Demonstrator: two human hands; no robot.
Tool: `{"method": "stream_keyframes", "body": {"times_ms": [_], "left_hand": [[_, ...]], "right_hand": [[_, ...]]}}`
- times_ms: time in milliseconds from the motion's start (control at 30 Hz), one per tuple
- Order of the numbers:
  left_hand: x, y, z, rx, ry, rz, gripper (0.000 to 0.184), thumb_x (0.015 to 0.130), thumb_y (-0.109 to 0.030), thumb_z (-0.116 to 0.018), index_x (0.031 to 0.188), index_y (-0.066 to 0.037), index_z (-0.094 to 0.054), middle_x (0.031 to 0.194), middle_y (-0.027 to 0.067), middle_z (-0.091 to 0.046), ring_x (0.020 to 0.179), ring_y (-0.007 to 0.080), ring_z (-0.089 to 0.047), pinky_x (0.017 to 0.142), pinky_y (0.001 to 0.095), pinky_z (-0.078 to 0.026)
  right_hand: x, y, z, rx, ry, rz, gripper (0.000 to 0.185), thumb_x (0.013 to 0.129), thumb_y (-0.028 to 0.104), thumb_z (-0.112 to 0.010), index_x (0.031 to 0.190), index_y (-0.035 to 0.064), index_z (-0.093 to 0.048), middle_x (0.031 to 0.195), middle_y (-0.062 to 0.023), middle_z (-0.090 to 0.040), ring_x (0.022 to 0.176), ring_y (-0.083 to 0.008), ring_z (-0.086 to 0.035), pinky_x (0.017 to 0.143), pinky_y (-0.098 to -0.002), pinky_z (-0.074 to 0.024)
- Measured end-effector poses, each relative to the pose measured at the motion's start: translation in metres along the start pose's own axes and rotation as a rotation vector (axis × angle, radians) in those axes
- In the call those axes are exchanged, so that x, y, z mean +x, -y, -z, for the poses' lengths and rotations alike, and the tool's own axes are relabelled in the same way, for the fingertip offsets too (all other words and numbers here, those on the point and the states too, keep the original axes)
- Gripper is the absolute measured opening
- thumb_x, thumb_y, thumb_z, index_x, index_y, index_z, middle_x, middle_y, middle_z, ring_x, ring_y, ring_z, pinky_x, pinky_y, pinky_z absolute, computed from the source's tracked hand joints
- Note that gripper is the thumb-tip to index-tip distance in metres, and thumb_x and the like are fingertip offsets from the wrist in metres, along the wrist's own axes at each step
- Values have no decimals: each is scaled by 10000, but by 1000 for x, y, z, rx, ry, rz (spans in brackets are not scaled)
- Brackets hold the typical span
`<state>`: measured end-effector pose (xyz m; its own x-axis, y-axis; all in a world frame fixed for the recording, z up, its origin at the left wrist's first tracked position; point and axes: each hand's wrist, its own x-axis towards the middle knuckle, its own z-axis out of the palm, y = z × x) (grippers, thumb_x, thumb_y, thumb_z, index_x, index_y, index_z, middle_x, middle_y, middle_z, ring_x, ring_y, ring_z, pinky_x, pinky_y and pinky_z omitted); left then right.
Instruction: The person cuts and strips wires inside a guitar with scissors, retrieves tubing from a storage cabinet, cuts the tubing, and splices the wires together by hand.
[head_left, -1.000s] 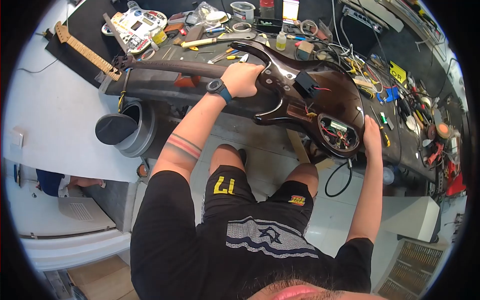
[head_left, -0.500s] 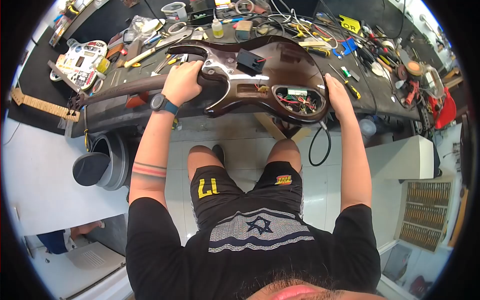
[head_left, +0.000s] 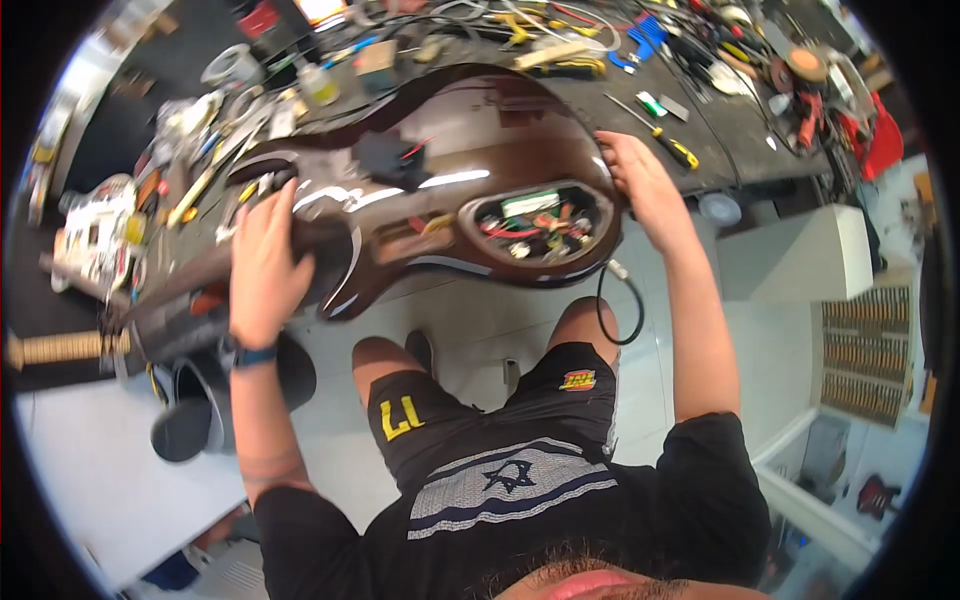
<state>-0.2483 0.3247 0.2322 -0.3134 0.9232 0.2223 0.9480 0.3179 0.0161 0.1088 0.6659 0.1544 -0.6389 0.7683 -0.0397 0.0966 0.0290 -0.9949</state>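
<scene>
The brown guitar [head_left: 450, 120] lay with its back facing up, between the two hands and over the near side of the bench [head_left: 735, 152]. Its big body was to the right of the left hand [head_left: 265, 270] and to the left of the right hand [head_left: 645, 190]. The right hand was nearer to the round end, and its fingers touched the edge there. That hand was open, with its fingers a little bent and not closed around anything. The left hand was on the neck [head_left: 190, 285], close to where it met the body. It looked open too, with long, loose fingers and the thumb out to the side, but it was too blurry to tell how hard it pressed. The long way of the guitar ran from the round end at the right hand, past the left hand, and out to the far left. The thin end pointed left and a bit down toward the person's side. A black box [head_left: 393, 158] sat on the back, nearer the left hand than the right. Wires [head_left: 550, 225] showed in an oval hole near the round end. A black cable [head_left: 640, 315] hung in a loop below that end. A yellow and black screwdriver [head_left: 680, 150] lay on the bench, near the right hand.
</scene>
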Motion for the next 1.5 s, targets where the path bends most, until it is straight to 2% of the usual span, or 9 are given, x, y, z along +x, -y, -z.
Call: {"method": "stream_keyframes", "body": {"times_ms": [300,500,767,933,1000,1100,1267,1367,1500], "left_hand": [[-24,-63,53,-115,-262,272,706,731,149,-436,1420,64,-563,1493,233,-569,1424,409,-526,1240,521,-389],[68,-154,131,-97,-505,-145,315,950,86,-556,1253,8,-521,1376,217,-524,1288,395,-560,1133,555,-458],[141,-457,127,-580,92,-559,450,835,58,-695,1253,-85,-605,1312,172,-583,1266,417,-571,1097,547,-451],[154,-586,100,-576,339,-675,571,768,59,-727,1315,-75,-630,1347,175,-617,1295,414,-559,1133,526,-410],[164,-620,88,-562,385,-698,577,801,11,-723,1359,-89,-619,1363,152,-597,1305,392,-561,1113,527,-407],[186,-662,65,-560,469,-673,571,820,-11,-722,1375,-89,-612,1372,152,-593,1315,381,-557,1102,516,-417],[216,-713,-15,-468,741,-544,443,879,-64,-708,1317,-76,-642,1348,168,-637,1293,378,-607,1028,516,-505],[244,-745,-78,-290,1057,-570,330,897,-82,-708,1223,-59,-674,1244,186,-691,1197,395,-668,951,521,-560],[294,-842,-116,-494,810,-734,274,912,-48,-704,1185,-47,-683,1112,184,-725,1039,421,-707,908,510,-576]], "right_hand": [[-11,1,5,174,-1,-37,492,1165,326,-561,1534,5,-508,1393,-177,-649,1300,-252,-626,1110,-396,-505],[-116,55,100,-199,-248,139,483,1065,137,-670,1514,14,-541,1456,-195,-589,1331,-349,-605,1131,-426,-491],[-477,-73,227,-305,-808,-790,293,980,207,-801,968,-1,-594,847,-189,-703,785,-349,-706,724,-462,-557],[-800,-168,149,-659,-254,-1099,333,1009,371,-682,1004,38,-690,864,-196,-756,860,-426,-747,797,-588,-564],[-824,-108,145,-538,145,-1153,394,1041,388,-615,994,21,-751,939,-260,-753,987,-456,-736,905,-553,-577],[-842,-78,138,130,-128,-1354,295,973,313,-644,1005,48,-770,995,-235,-767,970,-444,-729,908,-545,-571],[-833,-153,157,-145,125,-992,246,955,272,-641,999,70,-774,1011,-206,-777,955,-436,-726,902,-527,-573],[-706,-63,327,-29,-364,-963,278,1072,207,-569,1117,-13,-732,967,-173,-773,864,-302,-756,823,-430,-603],[-603,-38,497,260,-853,-1016,286,1115,183,-537,1213,-51,-670,964,-142,-762,850,-209,-739,807,-344,-600]]}}
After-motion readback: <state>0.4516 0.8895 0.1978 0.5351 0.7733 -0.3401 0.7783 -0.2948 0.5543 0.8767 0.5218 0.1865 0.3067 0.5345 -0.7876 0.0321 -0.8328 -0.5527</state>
